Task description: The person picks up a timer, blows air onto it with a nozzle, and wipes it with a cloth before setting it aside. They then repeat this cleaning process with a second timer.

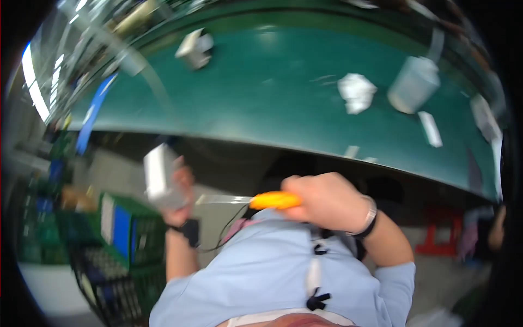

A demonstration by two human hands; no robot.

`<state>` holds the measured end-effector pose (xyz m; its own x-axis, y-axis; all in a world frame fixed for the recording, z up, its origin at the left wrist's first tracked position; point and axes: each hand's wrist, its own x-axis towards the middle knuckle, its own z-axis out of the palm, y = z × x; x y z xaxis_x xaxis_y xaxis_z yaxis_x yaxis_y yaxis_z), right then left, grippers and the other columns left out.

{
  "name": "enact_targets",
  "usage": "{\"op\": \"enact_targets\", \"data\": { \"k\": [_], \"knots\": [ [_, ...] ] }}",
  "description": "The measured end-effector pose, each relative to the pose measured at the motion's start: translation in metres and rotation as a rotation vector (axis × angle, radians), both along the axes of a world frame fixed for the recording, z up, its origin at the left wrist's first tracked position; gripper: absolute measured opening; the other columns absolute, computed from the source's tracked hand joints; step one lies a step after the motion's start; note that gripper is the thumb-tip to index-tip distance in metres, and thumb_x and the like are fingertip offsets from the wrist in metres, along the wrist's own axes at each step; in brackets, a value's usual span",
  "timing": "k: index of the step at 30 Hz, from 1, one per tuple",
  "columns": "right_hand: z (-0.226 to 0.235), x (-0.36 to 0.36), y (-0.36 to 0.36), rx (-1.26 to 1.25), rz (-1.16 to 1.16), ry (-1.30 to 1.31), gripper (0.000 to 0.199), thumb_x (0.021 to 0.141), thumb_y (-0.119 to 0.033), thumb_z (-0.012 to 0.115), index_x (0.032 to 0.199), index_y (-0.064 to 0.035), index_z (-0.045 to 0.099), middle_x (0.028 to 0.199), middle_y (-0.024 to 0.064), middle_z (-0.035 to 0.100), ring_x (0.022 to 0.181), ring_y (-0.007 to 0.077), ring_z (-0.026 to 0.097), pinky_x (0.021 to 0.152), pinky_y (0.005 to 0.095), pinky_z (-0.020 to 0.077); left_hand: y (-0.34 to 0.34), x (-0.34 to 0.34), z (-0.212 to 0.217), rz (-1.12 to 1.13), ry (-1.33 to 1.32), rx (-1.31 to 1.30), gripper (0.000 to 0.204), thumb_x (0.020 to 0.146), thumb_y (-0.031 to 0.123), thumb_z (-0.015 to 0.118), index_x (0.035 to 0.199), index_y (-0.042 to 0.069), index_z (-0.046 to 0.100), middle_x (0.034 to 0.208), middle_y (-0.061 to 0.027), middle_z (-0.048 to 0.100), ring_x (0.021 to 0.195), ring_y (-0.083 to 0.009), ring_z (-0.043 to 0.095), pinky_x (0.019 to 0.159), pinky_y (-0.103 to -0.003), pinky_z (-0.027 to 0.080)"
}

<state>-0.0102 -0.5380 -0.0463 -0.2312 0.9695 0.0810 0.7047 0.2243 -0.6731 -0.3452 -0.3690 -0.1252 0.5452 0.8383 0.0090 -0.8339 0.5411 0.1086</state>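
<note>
My left hand (184, 184) is closed around a pale grey, box-shaped metal-looking block (161, 179), held up in front of the bench's near edge. A black band with a thin cord is on that wrist. In front of my body, my right hand (329, 199) grips the yellow handle of a tool (275, 200). Its long, flat, pale blade (223, 199) points left toward my left hand, apart from the block. Motion blur hides the tool's exact kind.
A green-topped bench (261, 92) spans the far side. On it are a small open box (193, 50), crumpled white paper (357, 92), a translucent bottle (414, 84) and a white strip (430, 129). Green crates (144, 234) stand at left; a red stool (440, 234) is at right.
</note>
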Motion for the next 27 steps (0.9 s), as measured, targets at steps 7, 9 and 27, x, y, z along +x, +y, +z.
{"op": "enact_targets", "data": {
  "k": [7, 9, 27],
  "knots": [
    [-0.006, -0.012, -0.003, 0.09, 0.008, 0.0, 0.039, 0.088, -0.041, 0.071, 0.087, -0.0024, 0.062, 0.066, 0.0147, 0.065, 0.063, 0.0362, 0.066, 0.058, 0.0442, 0.0539, -0.006, -0.033, 0.066, 0.734, 1.92, 1.447, 0.068, 0.085, 0.011, 0.073, 0.148, 0.006, 0.047, 0.136, -0.0115, 0.059, 0.116, -0.0268, 0.062, 0.101, -0.041, 0.05],
    [-0.012, -0.01, -0.006, 0.131, -0.066, -0.02, 0.04, 0.088, -0.041, 0.071, 0.086, -0.0022, 0.062, 0.066, 0.0149, 0.065, 0.062, 0.0365, 0.066, 0.058, 0.0444, 0.0539, -0.012, -0.02, 0.085, 0.409, 1.925, 1.657, 0.068, 0.086, 0.012, 0.072, 0.148, 0.006, 0.047, 0.134, -0.0114, 0.059, 0.114, -0.0266, 0.063, 0.1, -0.04, 0.05],
    [-0.043, 0.066, -0.135, 0.593, -0.929, 1.06, 0.026, 0.101, -0.018, 0.061, 0.118, 0.0015, 0.062, 0.097, 0.0046, 0.068, 0.066, 0.0088, 0.06, 0.07, 0.0236, 0.0499, 0.025, 0.07, 0.055, -0.567, 0.45, 0.372, 0.043, 0.102, 0.033, 0.054, 0.135, 0.004, 0.057, 0.125, -0.0162, 0.067, 0.108, -0.0298, 0.068, 0.092, -0.039, 0.056]
  ]
}}
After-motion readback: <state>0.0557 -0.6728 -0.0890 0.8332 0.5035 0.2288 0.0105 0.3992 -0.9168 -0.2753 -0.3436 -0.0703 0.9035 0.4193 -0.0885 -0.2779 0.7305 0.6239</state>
